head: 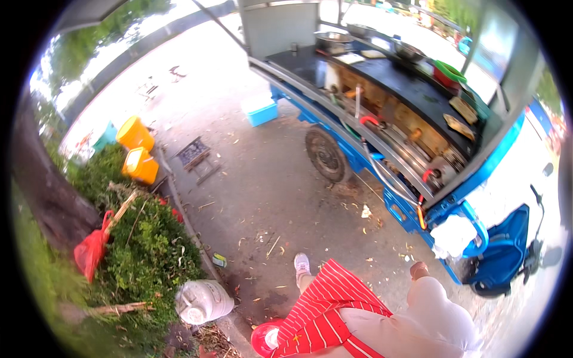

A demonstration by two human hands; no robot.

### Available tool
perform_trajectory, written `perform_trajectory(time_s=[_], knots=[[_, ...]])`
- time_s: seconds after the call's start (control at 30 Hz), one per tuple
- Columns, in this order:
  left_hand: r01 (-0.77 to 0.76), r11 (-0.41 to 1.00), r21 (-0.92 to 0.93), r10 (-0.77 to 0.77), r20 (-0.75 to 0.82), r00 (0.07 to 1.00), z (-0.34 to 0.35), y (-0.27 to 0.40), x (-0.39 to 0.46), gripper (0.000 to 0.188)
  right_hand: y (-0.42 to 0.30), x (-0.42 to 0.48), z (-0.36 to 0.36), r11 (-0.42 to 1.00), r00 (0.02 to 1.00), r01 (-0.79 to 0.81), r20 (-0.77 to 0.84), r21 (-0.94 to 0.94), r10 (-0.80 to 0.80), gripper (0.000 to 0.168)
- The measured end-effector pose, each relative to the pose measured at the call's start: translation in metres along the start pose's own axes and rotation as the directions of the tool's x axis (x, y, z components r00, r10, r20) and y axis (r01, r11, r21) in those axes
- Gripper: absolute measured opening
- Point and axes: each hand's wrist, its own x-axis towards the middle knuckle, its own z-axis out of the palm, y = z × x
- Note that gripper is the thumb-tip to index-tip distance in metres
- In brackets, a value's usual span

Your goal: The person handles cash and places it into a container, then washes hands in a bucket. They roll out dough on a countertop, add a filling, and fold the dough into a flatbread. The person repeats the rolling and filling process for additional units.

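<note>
My right hand [418,270] shows small past the end of a white sleeve [434,300], near the side of a blue food-stall tricycle [403,208]. Its fingers are too foreshortened to tell whether they hold anything. My left hand is not plainly in view. A red striped apron [331,300] hangs across my front, its lower part swung out to the left. One light-coloured shoe [302,263] shows on the pavement beyond it. At the apron's left edge is a round red object [264,338] with something white on it, partly covered by the cloth.
The stall carries a black counter [394,78] with metal pots [333,42], baskets [447,74] and hoses [380,172]. A white plastic jug [203,302] stands by the kerb. Further off are a folding stool [194,154], yellow buckets [140,164], a blue box [262,114] and a red bag [91,250].
</note>
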Motion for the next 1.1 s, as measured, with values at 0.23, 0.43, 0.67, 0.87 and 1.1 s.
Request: perform_trajectory(time_s=[0.23, 0.43, 0.67, 0.87, 1.1], knots=[[-0.025, 0.990, 0.142, -0.003, 0.195, 0.981, 0.021, 0.054, 0.019, 0.074, 0.146, -0.194, 0.212, -0.858, 0.601, -0.173, 0.742, 0.484, 0.298, 0.039], [0.069, 0.841, -0.537, 0.163, 0.371, 0.914, 0.178, 0.119, -0.036, 0.052, 0.222, -0.223, 0.278, -0.916, 0.706, -0.129, 0.684, 0.380, 0.185, 0.045], [-0.135, 0.927, 0.350, 0.028, 0.295, 0.955, 0.434, 0.115, -0.188, 0.050, 0.352, -0.159, 0.307, -0.092, 0.371, -0.844, 0.699, 0.529, 0.612, 0.037], [-0.496, -0.226, 0.838, 0.358, 0.546, 0.758, 0.602, 0.081, -0.200, 0.055, 0.476, -0.041, 0.116, 0.482, 0.551, -0.116, -0.347, 0.869, 0.759, 0.026], [-0.797, -0.400, 0.453, 0.268, 0.889, 0.371, 0.731, 0.070, -0.433, 0.050, 0.437, 0.049, -0.066, 0.795, 0.718, 0.230, -0.649, 0.562, 0.252, 0.059]])
